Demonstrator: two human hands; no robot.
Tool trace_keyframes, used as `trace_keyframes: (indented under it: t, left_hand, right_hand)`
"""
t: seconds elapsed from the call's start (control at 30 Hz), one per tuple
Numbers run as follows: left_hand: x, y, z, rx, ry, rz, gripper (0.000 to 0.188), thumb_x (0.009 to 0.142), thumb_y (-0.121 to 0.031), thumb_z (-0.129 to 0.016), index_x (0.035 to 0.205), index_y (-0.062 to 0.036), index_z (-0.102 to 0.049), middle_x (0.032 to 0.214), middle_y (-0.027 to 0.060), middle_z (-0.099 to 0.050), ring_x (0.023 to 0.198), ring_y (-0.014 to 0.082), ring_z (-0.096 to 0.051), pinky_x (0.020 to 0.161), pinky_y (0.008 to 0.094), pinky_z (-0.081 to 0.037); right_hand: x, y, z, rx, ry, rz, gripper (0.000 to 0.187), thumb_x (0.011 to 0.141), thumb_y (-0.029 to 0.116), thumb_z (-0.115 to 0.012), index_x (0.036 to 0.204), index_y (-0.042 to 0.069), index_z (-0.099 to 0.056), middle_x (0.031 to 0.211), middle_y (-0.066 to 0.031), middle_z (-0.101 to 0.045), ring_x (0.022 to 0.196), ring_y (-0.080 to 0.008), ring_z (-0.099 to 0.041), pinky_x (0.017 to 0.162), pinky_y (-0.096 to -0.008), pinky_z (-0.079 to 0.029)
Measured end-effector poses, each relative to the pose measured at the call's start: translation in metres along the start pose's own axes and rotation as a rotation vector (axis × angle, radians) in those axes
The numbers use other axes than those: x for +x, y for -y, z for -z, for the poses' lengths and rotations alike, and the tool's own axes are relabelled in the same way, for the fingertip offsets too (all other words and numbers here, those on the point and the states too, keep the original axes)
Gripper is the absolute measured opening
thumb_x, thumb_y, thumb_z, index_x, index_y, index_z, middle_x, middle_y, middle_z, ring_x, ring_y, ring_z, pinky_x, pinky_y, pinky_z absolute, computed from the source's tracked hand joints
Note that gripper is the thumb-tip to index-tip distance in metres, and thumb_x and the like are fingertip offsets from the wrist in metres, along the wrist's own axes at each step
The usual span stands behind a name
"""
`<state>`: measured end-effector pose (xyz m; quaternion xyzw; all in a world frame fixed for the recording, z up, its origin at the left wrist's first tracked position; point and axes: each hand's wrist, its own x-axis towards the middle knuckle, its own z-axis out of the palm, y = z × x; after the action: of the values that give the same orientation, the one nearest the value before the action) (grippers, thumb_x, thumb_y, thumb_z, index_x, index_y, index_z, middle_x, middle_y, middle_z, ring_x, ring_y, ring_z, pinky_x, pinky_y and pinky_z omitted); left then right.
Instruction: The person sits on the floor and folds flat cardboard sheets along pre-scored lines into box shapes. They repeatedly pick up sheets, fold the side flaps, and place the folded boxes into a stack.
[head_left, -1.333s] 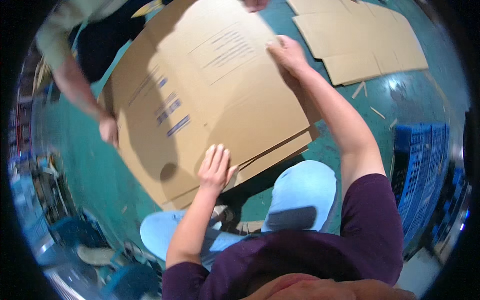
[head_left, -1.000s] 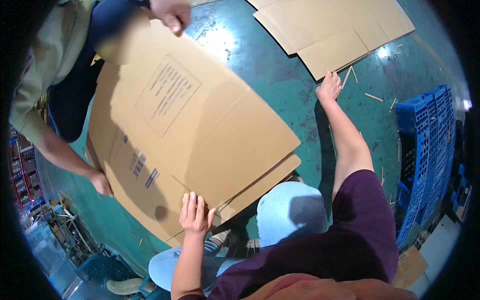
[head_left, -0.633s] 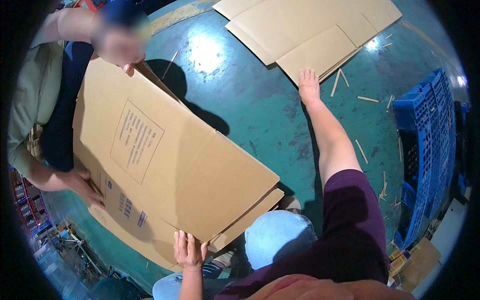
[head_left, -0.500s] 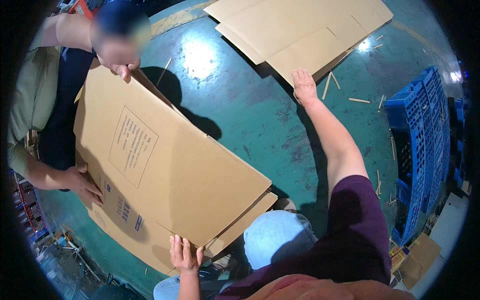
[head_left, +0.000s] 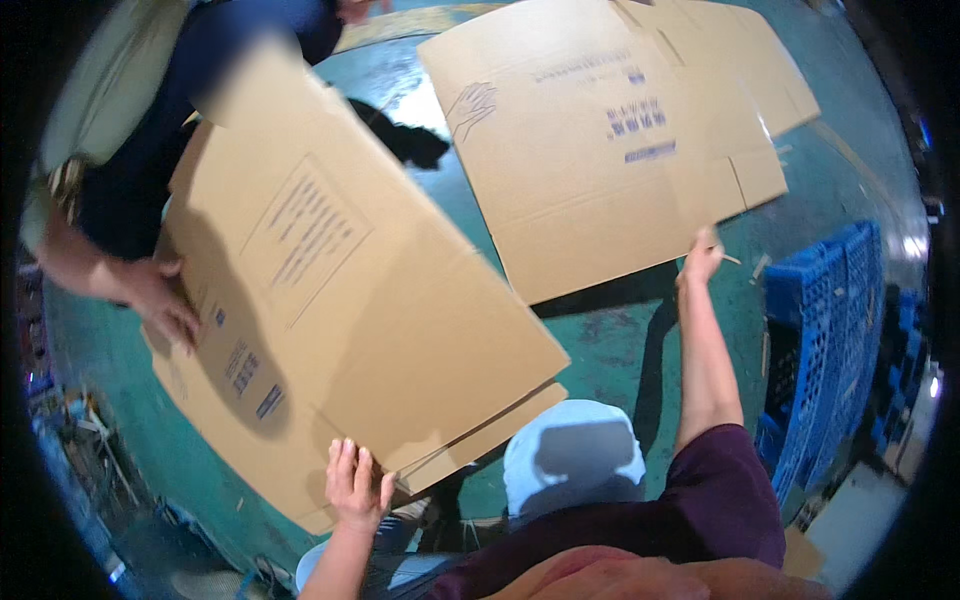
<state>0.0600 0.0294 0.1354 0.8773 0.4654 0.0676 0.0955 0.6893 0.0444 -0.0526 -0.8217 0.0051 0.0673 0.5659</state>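
My left hand (head_left: 352, 485) is pressing spread fingers on the folded carton's (head_left: 340, 310) six-o'clock edge — my right hand (head_left: 702, 262) is pinching the flat sheet's (head_left: 600, 140) five-o'clock corner, green floor (head_left: 600, 335) open between.

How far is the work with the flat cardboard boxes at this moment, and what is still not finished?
Done: I cannot tell; no finished pile shows. In hand: the left hand presses the near edge of a large flattened box, which another person's hand grips at the far side, off the green floor. The right hand lifts a second flat box by its corner. Left: more flat cardboard lies beyond.
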Motion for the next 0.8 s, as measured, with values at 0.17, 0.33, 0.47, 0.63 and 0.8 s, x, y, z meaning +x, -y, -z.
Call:
trace_keyframes:
  t: [0.17, 0.33, 0.47, 0.63, 0.8]
  left_hand:
    - [-0.004, 0.001, 0.005, -0.020, -0.006, 0.026, 0.048, 0.070, -0.022, -0.073, 0.111, 0.0002, -0.060, 0.125, 0.0227, -0.052, 0.117, 0.0436, -0.049, 0.097, 0.0491, -0.042]
    - [-0.015, 0.003, 0.006, 0.012, -0.036, 0.045, 0.051, 0.071, -0.027, -0.074, 0.112, -0.0013, -0.061, 0.124, 0.0212, -0.054, 0.118, 0.0405, -0.049, 0.098, 0.0469, -0.042]
    - [-0.004, 0.006, 0.001, -0.003, -0.103, -0.010, 0.051, 0.070, -0.029, -0.075, 0.112, -0.0036, -0.061, 0.124, 0.0174, -0.055, 0.118, 0.0371, -0.051, 0.098, 0.0449, -0.043]
    - [-0.009, 0.006, -0.002, -0.026, -0.193, 0.002, 0.051, 0.070, -0.032, -0.074, 0.112, -0.0060, -0.062, 0.123, 0.0144, -0.056, 0.118, 0.0332, -0.052, 0.099, 0.0438, -0.043]
    - [-0.018, 0.006, -0.003, -0.066, -0.261, 0.026, 0.052, 0.070, -0.033, -0.073, 0.114, -0.0078, -0.060, 0.126, 0.0132, -0.054, 0.117, 0.0311, -0.052, 0.100, 0.0423, -0.043]
  right_hand:
    - [-0.104, -0.076, -0.079, 0.504, 0.640, -1.027, 0.048, 0.086, 0.044, -0.062, 0.124, 0.017, -0.049, 0.106, -0.0051, -0.062, 0.092, -0.0272, -0.059, 0.083, -0.0477, -0.049]
    - [-0.117, -0.046, -0.122, 0.247, 0.512, -0.805, 0.054, 0.082, 0.035, -0.068, 0.130, 0.016, -0.050, 0.133, -0.0040, -0.052, 0.124, -0.0280, -0.044, 0.104, -0.0631, -0.016]
    - [-0.045, 0.044, -0.090, 0.603, 0.594, -0.509, 0.041, 0.079, 0.018, -0.064, 0.119, 0.010, -0.056, 0.118, -0.0076, -0.058, 0.108, -0.0261, -0.055, 0.091, -0.0468, -0.045]
    - [0.014, 0.179, -0.005, 0.761, 0.856, -0.432, 0.025, 0.082, 0.002, -0.061, 0.107, 0.004, -0.057, 0.099, -0.0109, -0.065, 0.089, -0.0234, -0.064, 0.067, -0.0319, -0.058]
    - [-0.180, 0.272, 0.095, 0.846, 1.064, -0.367, 0.034, 0.085, 0.006, -0.059, 0.117, 0.001, -0.053, 0.111, -0.0128, -0.061, 0.096, -0.0240, -0.063, 0.076, -0.0346, -0.058]
